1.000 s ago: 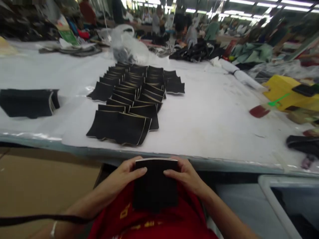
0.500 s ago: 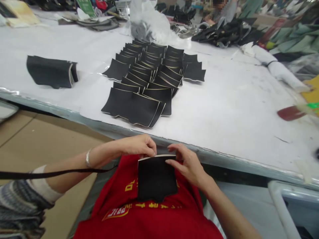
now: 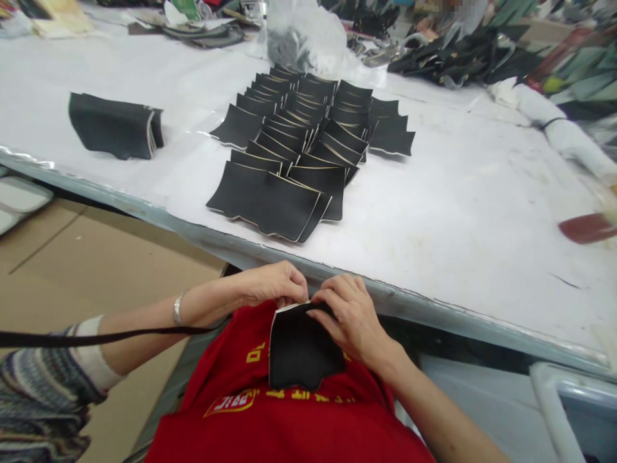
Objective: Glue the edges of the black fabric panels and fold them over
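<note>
A folded black leather piece (image 3: pixel 306 354) with a pale cut edge lies upright against the red apron (image 3: pixel 289 431) on my lap, near the table edge. My right hand (image 3: pixel 347 315) pinches its top edge, thumb on the near face and fingers behind. At the upper left corner of the same piece, my left hand (image 3: pixel 284 284) is closed with fingertips pressed together; whether it grips the edge is hidden. Beyond the hands, many similar black leather pieces (image 3: pixel 270 199) stand overlapped in rows on the white table (image 3: pixel 448 225).
A separate folded black bundle (image 3: pixel 113 128) stands at the table's left. Clear plastic bag (image 3: pixel 308 38), black straps (image 3: pixel 463 58) and a white roll (image 3: pixel 554 122) lie along the back. A dark red object (image 3: pixel 585 228) is at right, with a white-rimmed bin (image 3: pixel 549 386) below.
My right hand has moved left along the top edge and closed on the leather piece, bending its top right part. My left hand stays at the left corner. The view has shifted slightly.
</note>
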{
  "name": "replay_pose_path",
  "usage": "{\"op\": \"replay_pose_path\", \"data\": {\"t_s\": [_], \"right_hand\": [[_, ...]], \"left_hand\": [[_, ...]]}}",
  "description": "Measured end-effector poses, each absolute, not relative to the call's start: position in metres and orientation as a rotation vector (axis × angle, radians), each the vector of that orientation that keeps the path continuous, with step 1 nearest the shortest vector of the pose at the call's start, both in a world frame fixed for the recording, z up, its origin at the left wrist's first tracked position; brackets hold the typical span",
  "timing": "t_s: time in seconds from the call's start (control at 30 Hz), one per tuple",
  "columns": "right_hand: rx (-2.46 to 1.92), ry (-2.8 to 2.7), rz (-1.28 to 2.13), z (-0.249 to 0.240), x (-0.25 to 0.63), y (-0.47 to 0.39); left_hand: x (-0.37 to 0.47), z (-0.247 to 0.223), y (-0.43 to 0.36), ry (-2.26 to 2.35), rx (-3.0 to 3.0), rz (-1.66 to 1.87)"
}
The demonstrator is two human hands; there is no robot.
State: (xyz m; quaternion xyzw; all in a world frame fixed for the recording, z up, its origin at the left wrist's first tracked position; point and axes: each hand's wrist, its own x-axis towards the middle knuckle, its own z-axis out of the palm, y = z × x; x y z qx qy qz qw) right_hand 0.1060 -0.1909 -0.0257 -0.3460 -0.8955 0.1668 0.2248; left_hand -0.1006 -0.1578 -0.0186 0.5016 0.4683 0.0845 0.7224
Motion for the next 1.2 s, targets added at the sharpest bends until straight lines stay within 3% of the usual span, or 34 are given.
{"op": "replay_pose_path", "data": {"t_s": [0.37, 1.2], "right_hand": [[-0.796, -2.617, 0.675, -0.011, 0.109, -0.203], [-0.667, -2.4, 1.026, -0.006, 0.112, -0.201]], "left_hand": [[-0.107, -0.03, -0.157, 1.18, 1.647, 0.14], [-0.106, -0.041, -0.162, 1.038, 1.595, 0.201]]}}
